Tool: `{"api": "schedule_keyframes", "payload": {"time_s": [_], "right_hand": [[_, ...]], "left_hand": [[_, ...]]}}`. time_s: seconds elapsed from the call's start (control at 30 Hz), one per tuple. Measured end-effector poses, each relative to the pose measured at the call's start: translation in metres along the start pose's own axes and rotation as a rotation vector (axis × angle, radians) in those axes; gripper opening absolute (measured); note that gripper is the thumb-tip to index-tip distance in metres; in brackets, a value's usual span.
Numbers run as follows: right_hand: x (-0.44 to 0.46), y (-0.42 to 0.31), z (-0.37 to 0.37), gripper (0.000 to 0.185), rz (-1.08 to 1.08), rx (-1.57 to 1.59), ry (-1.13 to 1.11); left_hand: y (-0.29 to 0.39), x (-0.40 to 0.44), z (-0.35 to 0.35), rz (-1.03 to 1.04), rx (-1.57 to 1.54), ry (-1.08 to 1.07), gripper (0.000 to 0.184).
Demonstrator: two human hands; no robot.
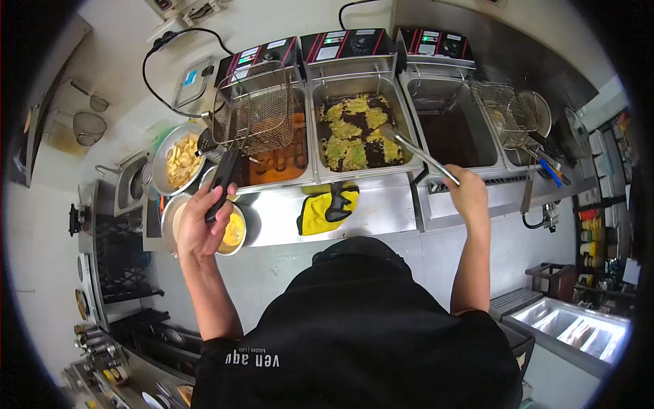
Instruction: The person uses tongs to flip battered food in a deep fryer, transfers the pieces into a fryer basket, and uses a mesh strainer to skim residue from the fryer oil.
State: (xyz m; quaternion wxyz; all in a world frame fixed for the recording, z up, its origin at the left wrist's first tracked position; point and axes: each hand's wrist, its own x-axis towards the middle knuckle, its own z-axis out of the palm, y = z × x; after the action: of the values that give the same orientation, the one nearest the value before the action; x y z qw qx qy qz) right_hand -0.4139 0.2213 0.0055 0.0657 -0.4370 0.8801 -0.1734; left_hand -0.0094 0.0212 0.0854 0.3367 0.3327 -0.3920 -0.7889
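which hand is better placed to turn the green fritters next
Right, likely: the right hand holds a metal utensil reaching the fritters in the middle fryer; the left hand grips a black handle by the wire basket.

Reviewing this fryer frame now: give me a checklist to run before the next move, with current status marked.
1. Left hand gripping the long black handle: ok.
2. Silver wire-mesh basket clear of the orange-brown oil: cannot tell from this angle.
3. Right hand holding the long silver metal utensil: ok, its far end among the food.
4. Green-and-golden fried pieces inside the rectangular steel middle vat: ok.
5. Undersides of those pieces cooked: cannot tell, out of sight.
6. Hands covered: not ok, both bare; a yellow-and-black glove-like cloth lies on the steel counter.
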Motion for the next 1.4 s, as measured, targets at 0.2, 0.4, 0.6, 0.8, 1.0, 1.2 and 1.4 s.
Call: {"api": "schedule_keyframes", "payload": {"time_s": [0.2, 0.4, 0.6, 0.8, 1.0, 1.2, 1.4], "right_hand": [[-0.006, -0.007, 0.001, 0.023, 0.004, 0.043, 0.035], [-0.005, -0.005, 0.002, 0.025, 0.021, 0.001, 0.037], [-0.003, -0.012, -0.001, 0.026, 0.008, -0.012, 0.031], [0.005, -0.015, -0.003, 0.027, 0.008, -0.035, 0.063], [0.029, -0.02, -0.001, 0.025, -0.1, -0.18, 0.126], [0.064, -0.035, 0.013, 0.019, -0.243, -0.289, 0.103], [0.068, -0.056, -0.006, 0.024, -0.182, -0.226, 0.229]], "left_hand": [[-0.007, 0.013, -0.008, -0.009, -0.003, 0.078, 0.025], [-0.01, 0.023, -0.02, -0.058, 0.038, 0.078, 0.026], [-0.013, 0.029, -0.027, -0.076, -0.016, 0.073, 0.023], [-0.028, 0.028, -0.038, -0.084, -0.028, 0.142, 0.028], [-0.043, 0.027, -0.042, -0.11, -0.064, 0.107, 0.023], [-0.048, 0.027, -0.043, -0.127, -0.085, 0.123, 0.026], [-0.055, 0.026, -0.04, -0.121, -0.062, 0.157, 0.026]]}}
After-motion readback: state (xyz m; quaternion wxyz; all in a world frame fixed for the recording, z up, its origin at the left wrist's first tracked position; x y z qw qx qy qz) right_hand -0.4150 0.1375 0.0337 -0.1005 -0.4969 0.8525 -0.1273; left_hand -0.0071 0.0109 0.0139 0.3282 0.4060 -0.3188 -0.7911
